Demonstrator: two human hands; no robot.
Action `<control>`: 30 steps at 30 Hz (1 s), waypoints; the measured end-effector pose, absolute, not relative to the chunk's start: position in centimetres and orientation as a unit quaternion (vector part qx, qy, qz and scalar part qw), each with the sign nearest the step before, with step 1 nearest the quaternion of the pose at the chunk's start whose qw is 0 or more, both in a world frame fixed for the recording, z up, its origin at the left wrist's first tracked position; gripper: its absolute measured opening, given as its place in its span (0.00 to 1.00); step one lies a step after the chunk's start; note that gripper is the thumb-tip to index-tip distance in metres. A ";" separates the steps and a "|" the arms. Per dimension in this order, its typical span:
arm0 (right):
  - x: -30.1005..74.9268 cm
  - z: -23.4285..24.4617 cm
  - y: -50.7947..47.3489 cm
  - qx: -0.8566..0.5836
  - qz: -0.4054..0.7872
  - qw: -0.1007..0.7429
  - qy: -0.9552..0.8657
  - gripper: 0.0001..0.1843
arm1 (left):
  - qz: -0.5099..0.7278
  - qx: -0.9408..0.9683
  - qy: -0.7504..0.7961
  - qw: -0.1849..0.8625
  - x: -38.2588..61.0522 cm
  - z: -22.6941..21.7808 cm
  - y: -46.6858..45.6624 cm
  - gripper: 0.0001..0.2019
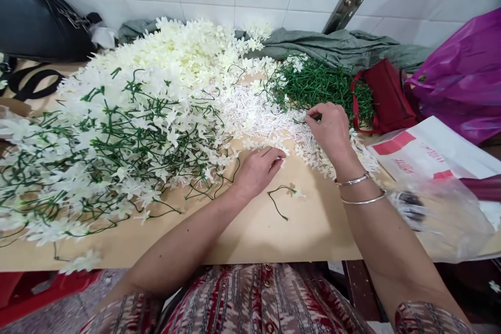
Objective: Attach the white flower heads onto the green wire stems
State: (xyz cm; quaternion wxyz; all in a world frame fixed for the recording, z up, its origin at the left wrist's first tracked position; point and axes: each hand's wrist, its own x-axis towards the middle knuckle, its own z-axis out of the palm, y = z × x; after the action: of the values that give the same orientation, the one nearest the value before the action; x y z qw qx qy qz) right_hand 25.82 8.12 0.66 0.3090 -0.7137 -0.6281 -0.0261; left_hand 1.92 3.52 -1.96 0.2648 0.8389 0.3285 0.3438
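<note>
My left hand [256, 171] is closed in a pinch low over the table, with a small pale bit at its fingertips that I cannot make out. Farther right, my right hand [331, 130] pinches what looks like a thin green plastic stem [299, 121], mostly hidden by the fingers. Beyond the right hand lies a heap of green stems [317, 83]. White thin pieces [250, 112] spread between the heaps. A single branched green stem [279, 203] rests on the table between my forearms. Left of my left hand, artificial white flowers on green stems [129, 141] form a large pile.
Loose cream petals [176, 52] are heaped at the back, before a grey-green cloth [297, 44]. A black bag [43, 18] stands far left. On the right are a red pouch [385, 94], a purple plastic bag [462, 73] and a clear plastic bag [450, 219].
</note>
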 end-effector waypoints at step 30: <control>22.8 2.2 0.0 -0.701 -0.048 0.356 -0.616 0.09 | 0.438 0.751 0.354 0.345 3.2 -3.2 5.0 0.12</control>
State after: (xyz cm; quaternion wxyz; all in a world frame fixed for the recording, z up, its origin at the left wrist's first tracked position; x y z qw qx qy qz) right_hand 22.76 0.00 2.24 0.3562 -0.7011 -0.6159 -0.0480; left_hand 3.25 5.04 -3.24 0.3454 0.7508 0.3535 0.4381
